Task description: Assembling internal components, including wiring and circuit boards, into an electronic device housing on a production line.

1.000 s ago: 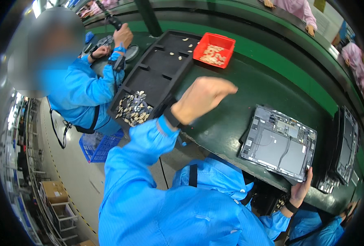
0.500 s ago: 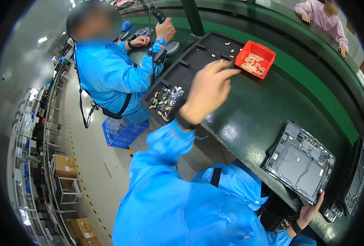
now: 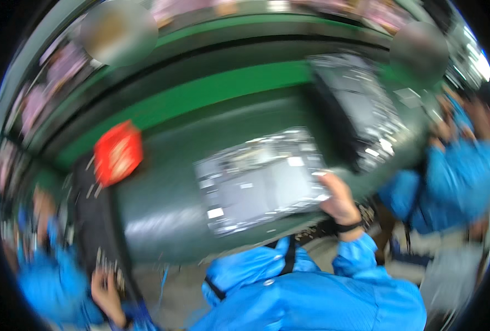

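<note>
My right hand (image 3: 340,203) grips the right edge of an opened laptop base (image 3: 261,185), its thumb on top. The laptop base lies on the green table with its circuit board and dark grey flat panels exposed. At the lower left, my left hand (image 3: 107,295) is at the near end of a black tray (image 3: 93,215), beside a heap of small parts (image 3: 108,263). Motion smears its fingers, so I cannot make out whether they hold anything. A red bin (image 3: 118,153) with small pale pieces stands at the tray's far end.
A stack of similar laptop bases (image 3: 358,105) stands at the back right. Co-workers in blue work on the left (image 3: 52,281) and right (image 3: 449,176). More small parts lie in a dark tray (image 3: 369,216) below the table edge near my right wrist.
The view has swung to the right and is blurred. My left hand has moved from near the red bin back to the tray's near end. My right hand stays on the laptop base.
</note>
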Demonstrator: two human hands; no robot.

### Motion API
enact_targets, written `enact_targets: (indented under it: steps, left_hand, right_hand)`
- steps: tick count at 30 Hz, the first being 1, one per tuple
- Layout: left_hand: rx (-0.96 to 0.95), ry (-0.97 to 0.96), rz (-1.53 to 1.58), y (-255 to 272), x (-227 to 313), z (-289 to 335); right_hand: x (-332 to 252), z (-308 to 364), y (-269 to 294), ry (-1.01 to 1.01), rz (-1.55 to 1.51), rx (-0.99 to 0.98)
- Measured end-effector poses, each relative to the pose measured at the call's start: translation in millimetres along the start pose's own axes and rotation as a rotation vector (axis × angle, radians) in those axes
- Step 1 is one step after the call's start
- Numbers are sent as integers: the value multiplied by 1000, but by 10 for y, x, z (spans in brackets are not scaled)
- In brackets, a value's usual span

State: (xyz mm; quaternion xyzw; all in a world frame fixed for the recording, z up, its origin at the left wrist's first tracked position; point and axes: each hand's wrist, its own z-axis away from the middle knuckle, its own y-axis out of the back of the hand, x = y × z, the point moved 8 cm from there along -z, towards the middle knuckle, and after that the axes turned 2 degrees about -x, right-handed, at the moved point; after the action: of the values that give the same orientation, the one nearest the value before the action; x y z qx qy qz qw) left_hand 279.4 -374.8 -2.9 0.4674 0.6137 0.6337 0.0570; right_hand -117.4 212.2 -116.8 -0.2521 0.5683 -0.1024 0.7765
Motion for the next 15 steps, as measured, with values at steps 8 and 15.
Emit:
enact_targets:
  steps: [8,15]
  left_hand:
    - [140,-109,368,210,863,-122]
    - [240,-323,547,-234,2392,-264]
  right_hand:
    - [-225,112,-476,31,-138,-225]
    - [-492,-33,-655,-42,691,-107]
